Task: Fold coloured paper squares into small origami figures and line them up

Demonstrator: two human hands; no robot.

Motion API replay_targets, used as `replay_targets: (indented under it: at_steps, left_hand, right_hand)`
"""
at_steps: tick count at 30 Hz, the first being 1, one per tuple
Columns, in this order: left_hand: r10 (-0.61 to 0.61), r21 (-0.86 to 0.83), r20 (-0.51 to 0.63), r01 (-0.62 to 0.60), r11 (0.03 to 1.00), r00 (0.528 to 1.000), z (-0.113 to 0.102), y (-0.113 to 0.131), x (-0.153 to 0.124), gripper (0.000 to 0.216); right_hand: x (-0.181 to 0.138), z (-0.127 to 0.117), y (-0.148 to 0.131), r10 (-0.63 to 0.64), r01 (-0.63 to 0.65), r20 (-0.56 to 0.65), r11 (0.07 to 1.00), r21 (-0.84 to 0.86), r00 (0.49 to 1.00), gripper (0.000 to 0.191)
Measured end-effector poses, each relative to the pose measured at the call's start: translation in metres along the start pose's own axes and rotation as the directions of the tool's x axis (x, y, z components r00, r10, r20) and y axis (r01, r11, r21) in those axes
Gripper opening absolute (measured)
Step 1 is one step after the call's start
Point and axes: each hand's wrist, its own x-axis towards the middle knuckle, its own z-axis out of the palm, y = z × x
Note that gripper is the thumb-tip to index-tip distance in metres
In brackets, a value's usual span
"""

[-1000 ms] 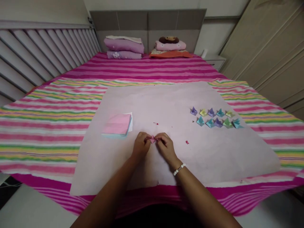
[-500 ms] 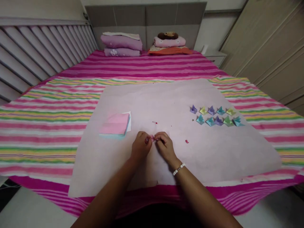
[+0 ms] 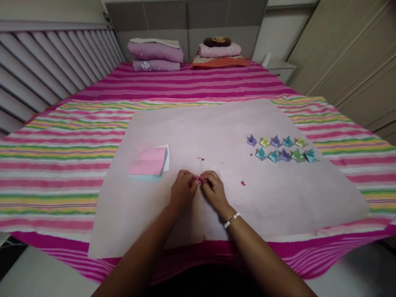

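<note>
Between my two hands is a small folded piece of pink paper (image 3: 198,180), partly hidden by the fingers. My left hand (image 3: 183,187) pinches its left side, with thumb and forefinger closed. On the other side my right hand (image 3: 213,185), with a white beaded bracelet at the wrist, grips the paper's right end. Just beyond the hands lies a small thin item with a red end (image 3: 201,159), too small to name. A little red piece (image 3: 243,183) rests to the right of my right hand.
A large pale sheet (image 3: 148,222) covers part of the striped bed (image 3: 62,165). Stacked square papers (image 3: 148,161), pink on top, lie at left. Several folded paper figures (image 3: 284,156) in blue, purple, yellow and green form two rows at right. Folded bedding (image 3: 156,53) sits by the headboard.
The view has shifted slightly. Both hands stay in place on the pink paper, with only small finger movement; the other things lie as before.
</note>
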Motion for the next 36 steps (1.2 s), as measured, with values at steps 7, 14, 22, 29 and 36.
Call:
replay_targets:
  at_steps: [7, 14, 22, 29, 36]
  left_hand:
    - [-0.043, 0.038, 0.063, 0.041, 0.998, 0.997, -0.002, 0.004, 0.003, 0.018]
    - [-0.111, 0.151, 0.098, 0.096, 0.984, 0.989, -0.005, 0.012, 0.001, 0.016]
    - [-0.131, 0.207, 0.109, 0.107, 0.973, 0.985, -0.008, 0.01, 0.001, 0.019]
    - [-0.137, 0.25, 0.133, 0.1, 0.963, 0.982, -0.008, 0.012, 0.001, 0.022]
    - [-0.133, 0.298, 0.19, 0.072, 0.952, 0.973, -0.01, 0.016, 0.004, 0.023]
  right_hand:
    - [-0.001, 0.002, -0.001, 0.013, -0.013, 0.012, 0.999, -0.049, 1.0, 0.012]
    - [-0.002, 0.007, 0.003, -0.025, 0.027, 0.019, 0.993, -0.117, 1.0, 0.009]
    - [-0.003, 0.007, 0.005, -0.083, 0.085, 0.02, 0.986, -0.144, 0.996, 0.009]
    - [-0.002, 0.009, 0.006, -0.061, 0.063, 0.021, 0.987, -0.148, 0.998, 0.011]
    - [-0.002, 0.011, 0.01, -0.053, 0.054, 0.008, 0.989, -0.137, 0.999, 0.012]
